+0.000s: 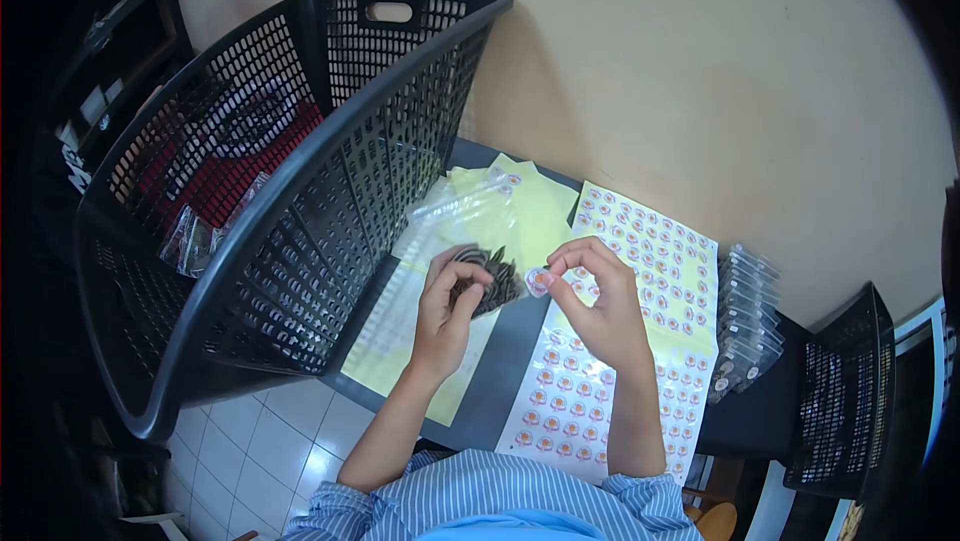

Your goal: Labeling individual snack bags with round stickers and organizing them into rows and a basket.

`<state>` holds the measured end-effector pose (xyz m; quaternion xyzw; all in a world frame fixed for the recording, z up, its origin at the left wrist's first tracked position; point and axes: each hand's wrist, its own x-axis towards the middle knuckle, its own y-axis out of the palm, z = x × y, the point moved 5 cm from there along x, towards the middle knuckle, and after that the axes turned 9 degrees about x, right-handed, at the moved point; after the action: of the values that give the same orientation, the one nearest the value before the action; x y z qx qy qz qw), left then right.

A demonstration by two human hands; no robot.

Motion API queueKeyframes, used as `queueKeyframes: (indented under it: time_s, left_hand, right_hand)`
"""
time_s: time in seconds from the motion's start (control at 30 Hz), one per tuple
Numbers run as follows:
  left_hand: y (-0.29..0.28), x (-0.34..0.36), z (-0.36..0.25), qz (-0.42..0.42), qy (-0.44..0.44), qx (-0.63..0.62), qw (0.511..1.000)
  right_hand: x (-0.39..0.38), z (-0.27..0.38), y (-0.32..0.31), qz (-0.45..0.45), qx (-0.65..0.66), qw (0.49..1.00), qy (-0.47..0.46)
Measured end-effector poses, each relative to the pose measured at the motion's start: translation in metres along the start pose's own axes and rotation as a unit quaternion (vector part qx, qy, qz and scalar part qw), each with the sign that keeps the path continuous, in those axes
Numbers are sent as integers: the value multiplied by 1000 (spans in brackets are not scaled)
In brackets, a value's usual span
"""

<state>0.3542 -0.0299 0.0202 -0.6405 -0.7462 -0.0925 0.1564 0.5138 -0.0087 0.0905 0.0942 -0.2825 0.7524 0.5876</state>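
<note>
My left hand (448,306) is closed on a clear plastic bag (455,206) with dark, striped contents (490,276). Their exact kind is hard to make out, and the bag is slightly blurred. Just to the right, my right hand (600,296) pinches a small round sticker (537,283), pink and white with an orange centre, between thumb and fingertips. The sticker is close beside the bag's dark contents; whether they touch I cannot tell. Beneath my right hand and forearm lie sheets of matching stickers (655,276), spread over the grey table (515,351).
A large black plastic basket (365,156) stands at left, with red and clear-wrapped things inside. Pale yellow sheets (545,191) lie under and behind the bag. Several filled clear packets (748,321) are stacked at right, near a smaller black basket (845,401). A beige wall (690,71) rises behind.
</note>
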Motion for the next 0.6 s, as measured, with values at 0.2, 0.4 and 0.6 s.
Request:
queueKeyframes:
  time_s: [0.2, 0.4, 0.6]
  left_hand:
    - [22, 0, -46, 68, 75, 40, 994]
    - [33, -8, -53, 98, 76, 31, 992]
    - [35, -10, -60, 96, 85, 61, 990]
  right_hand:
    - [-29, 29, -15, -5, -97, 995, -35]
    - [-41, 33, -22, 0, -64, 998, -13]
    - [-45, 35, -24, 15, -72, 997, -10]
